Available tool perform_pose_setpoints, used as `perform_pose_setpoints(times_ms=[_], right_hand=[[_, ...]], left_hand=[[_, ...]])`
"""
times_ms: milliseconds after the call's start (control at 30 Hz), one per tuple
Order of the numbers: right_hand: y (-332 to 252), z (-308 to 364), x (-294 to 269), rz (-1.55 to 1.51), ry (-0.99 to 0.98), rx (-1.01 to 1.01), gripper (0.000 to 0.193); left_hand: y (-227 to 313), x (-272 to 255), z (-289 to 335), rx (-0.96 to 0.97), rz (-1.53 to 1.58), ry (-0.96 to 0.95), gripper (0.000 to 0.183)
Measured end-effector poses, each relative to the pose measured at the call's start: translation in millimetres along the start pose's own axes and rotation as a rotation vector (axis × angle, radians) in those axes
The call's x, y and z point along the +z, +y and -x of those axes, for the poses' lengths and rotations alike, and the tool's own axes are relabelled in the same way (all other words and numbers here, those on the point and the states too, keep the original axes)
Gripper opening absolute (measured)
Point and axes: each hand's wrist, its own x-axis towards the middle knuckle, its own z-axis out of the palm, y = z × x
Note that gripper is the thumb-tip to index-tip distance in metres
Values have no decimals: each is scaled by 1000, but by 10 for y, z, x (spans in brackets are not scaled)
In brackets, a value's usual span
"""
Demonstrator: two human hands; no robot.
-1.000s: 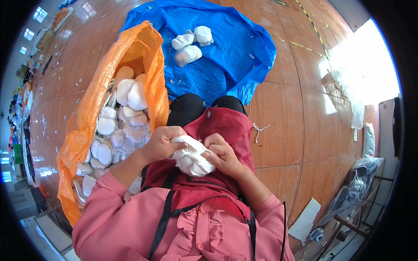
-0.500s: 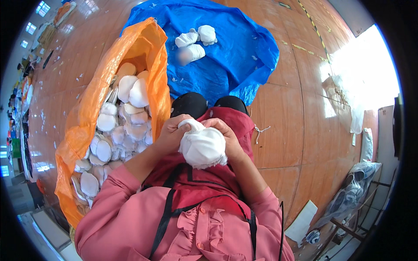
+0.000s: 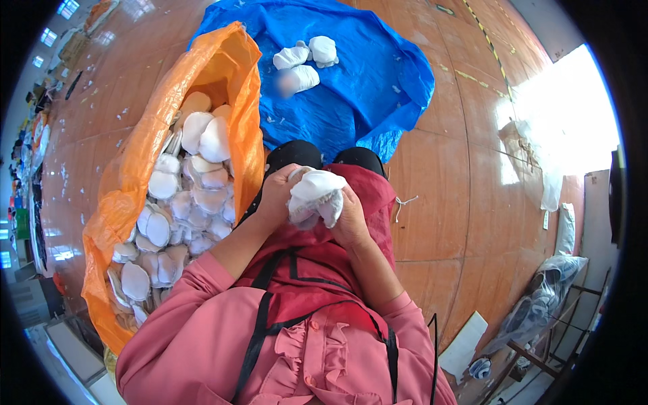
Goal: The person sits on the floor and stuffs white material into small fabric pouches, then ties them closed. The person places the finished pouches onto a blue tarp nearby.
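Observation:
Above my lap, both hands hold a bundle of soft white cloth pads (image 3: 316, 187). The bundle is folded and crumpled, with loose frilled edges hanging toward me. My left hand (image 3: 277, 196) has its fingers closed round the bundle's left side. On the other side my right hand (image 3: 352, 217) grips it; its fingertips are partly hidden by the cloth. To my left an orange woven sack (image 3: 244, 135) gapes, filled with many loose oval pads (image 3: 214, 140), white to cream. Beyond my knees, several white pad bundles (image 3: 323, 51) lie on a blue plastic sheet (image 3: 364, 88).
Reddish-brown floor tiles (image 3: 432, 202) with lint scraps surround me. A white cord (image 3: 405, 201) lies right of my knee. At the lower right are a white board (image 3: 466, 341), a clear plastic bag (image 3: 543, 293) with dark contents and a metal frame (image 3: 536, 358).
The rounded, smooth bundle has become a folded, crumpled shape, with its frilled edges spread. Both hands have shifted their grip, and the right hand has moved down along its side.

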Motion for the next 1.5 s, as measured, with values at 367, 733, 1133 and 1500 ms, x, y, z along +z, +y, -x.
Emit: perform_pose_setpoints(times_ms=[367,733,1133,1500], right_hand=[[150,-79,-77,145,-120,-45,39],[213,-12,-87,363,155,-66,19],[281,56,-277,443,-107,123,14],[64,27,-329,358,-329,383,24]], left_hand=[[-7,-236,-221,125,-250,70,21],[281,-244,-26,412,-933,49,33],[544,-461,-114,-86,-631,-668,37],[646,-376,-39,719,-1232,-613,17]])
